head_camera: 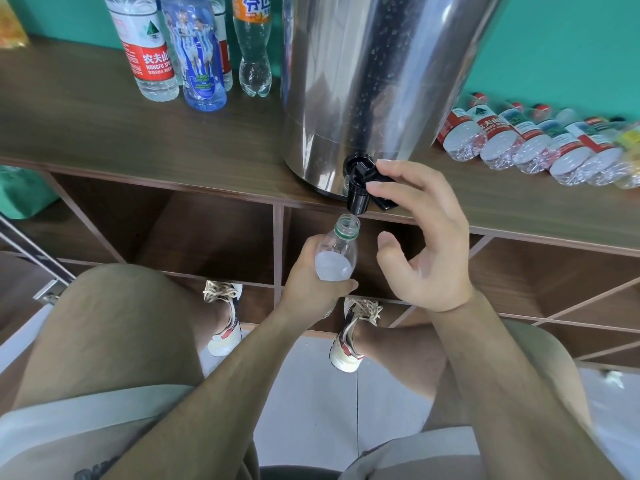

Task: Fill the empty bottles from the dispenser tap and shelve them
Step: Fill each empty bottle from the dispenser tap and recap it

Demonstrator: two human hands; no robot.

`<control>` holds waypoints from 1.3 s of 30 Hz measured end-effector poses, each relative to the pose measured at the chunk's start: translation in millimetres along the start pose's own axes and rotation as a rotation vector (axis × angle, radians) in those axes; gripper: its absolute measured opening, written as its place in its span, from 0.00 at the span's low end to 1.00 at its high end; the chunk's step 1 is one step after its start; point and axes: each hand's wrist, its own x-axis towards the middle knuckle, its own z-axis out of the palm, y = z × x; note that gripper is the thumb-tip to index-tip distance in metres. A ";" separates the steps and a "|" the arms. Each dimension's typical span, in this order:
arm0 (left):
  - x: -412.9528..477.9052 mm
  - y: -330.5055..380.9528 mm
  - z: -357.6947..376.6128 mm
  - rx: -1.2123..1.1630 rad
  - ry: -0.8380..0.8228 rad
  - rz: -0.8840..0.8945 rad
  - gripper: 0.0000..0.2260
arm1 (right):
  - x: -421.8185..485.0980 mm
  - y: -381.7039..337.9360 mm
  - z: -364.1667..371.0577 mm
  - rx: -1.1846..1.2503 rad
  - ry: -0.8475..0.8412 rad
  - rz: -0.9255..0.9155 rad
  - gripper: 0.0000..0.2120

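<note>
A steel dispenser (374, 77) stands on the wooden counter (104, 126), its black tap (360, 188) hanging over the front edge. My left hand (311, 282) grips a clear uncapped bottle (337, 251) upright, its mouth directly under the spout; water is inside it. My right hand (422, 237) is at the tap, with the index and middle fingers curled over the black lever and the thumb held apart below.
Several upright bottles (204, 53) stand at the counter's back left. A row of empty bottles (540, 143) lies on its side to the right of the dispenser. Open wooden shelf compartments (207, 233) sit under the counter. My knees and shoes are below.
</note>
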 end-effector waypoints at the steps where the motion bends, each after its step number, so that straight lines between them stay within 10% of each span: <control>1: -0.1 0.2 -0.4 0.001 0.000 0.001 0.35 | 0.1 0.1 0.0 0.001 -0.001 0.002 0.25; 39: -1.5 5.3 -0.9 0.056 -0.028 -0.016 0.36 | 0.1 2.7 0.5 0.028 0.009 0.025 0.27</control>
